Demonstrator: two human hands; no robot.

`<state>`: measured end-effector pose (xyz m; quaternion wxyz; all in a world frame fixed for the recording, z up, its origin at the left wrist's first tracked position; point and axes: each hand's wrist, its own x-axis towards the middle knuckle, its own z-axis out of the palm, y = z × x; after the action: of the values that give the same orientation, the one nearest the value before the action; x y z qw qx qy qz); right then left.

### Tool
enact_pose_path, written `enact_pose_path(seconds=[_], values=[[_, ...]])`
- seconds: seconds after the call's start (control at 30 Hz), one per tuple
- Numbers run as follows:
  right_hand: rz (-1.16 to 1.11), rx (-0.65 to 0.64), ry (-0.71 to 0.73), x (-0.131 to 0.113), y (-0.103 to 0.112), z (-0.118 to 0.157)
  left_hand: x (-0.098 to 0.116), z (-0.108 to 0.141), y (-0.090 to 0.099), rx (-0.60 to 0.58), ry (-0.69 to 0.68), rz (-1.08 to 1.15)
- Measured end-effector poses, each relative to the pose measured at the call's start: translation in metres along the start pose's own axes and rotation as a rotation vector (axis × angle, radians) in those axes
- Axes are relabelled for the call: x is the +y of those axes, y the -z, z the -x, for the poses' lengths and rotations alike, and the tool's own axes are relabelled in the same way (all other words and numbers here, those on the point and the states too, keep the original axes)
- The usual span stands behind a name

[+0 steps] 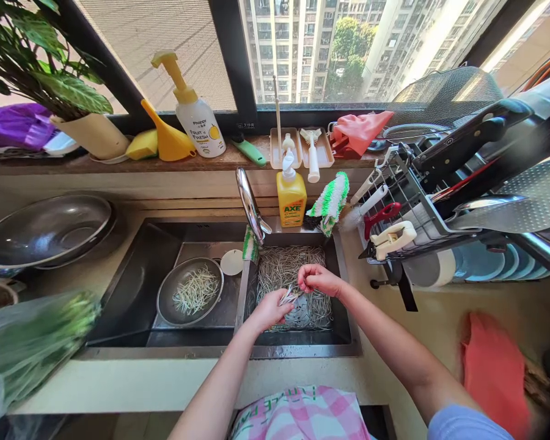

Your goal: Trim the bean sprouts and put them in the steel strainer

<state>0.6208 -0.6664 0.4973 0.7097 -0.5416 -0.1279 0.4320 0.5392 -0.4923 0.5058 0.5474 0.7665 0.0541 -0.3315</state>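
Note:
Over the right sink basin, my left hand (271,310) is closed around a small bunch of bean sprouts (289,297), their ends poking out past the fingers. Just beside it my right hand (318,279) has its fingertips pinched together; whatever is between them is too small to make out. Beneath both hands, a thick layer of loose bean sprouts (279,263) fills the right basin (343,318). In the left basin, a round pan (162,299) holds a smaller pile of bean sprouts (196,292).
A chrome faucet (250,205) rises between the basins, near a yellow soap bottle (291,198). At right stands a wire rack (407,201) with knives and utensils. A wok (50,229) and bagged greens (41,336) lie at left; a red cloth (492,373) lies lower right.

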Motion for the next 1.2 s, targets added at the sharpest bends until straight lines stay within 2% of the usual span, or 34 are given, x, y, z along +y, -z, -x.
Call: enact_pose_path(seconds=[0.17, 0.3, 0.5, 0.77, 0.83, 0.93, 1.0, 1.07, 1.13, 1.2], values=[[0.254, -0.025, -0.118, 0.001, -0.001, -0.003, 0.002, 0.000, 0.002, 0.079, -0.045, -0.270], [0.500, -0.009, -0.037, 0.004, -0.005, -0.004, 0.009, 0.001, 0.001, 0.136, -0.109, -0.448], [0.602, -0.087, -0.002, 0.006, -0.009, -0.004, 0.010, 0.000, -0.001, 0.124, -0.092, -0.554], [0.806, -0.006, -0.028, 0.013, -0.019, -0.003, 0.005, -0.003, -0.004, 0.112, -0.098, -0.554], [0.851, 0.081, 0.049, 0.016, -0.024, -0.003, 0.001, -0.005, -0.006, 0.110, -0.139, -0.472], [0.811, 0.289, 0.192, 0.020, -0.031, -0.004, -0.003, -0.007, -0.008, 0.107, -0.138, -0.242], [0.619, 0.426, 0.242, 0.021, -0.032, -0.004, -0.004, -0.007, -0.007, 0.080, -0.070, 0.012], [0.319, 0.528, 0.257, 0.021, -0.031, -0.002, -0.004, -0.007, -0.005, 0.051, 0.006, 0.324], [0.047, 0.578, 0.262, 0.021, -0.032, 0.005, -0.005, -0.006, 0.000, 0.049, 0.054, 0.645], [-0.106, 0.583, 0.246, 0.022, -0.034, 0.014, -0.005, -0.006, 0.006, 0.074, 0.054, 0.946]])
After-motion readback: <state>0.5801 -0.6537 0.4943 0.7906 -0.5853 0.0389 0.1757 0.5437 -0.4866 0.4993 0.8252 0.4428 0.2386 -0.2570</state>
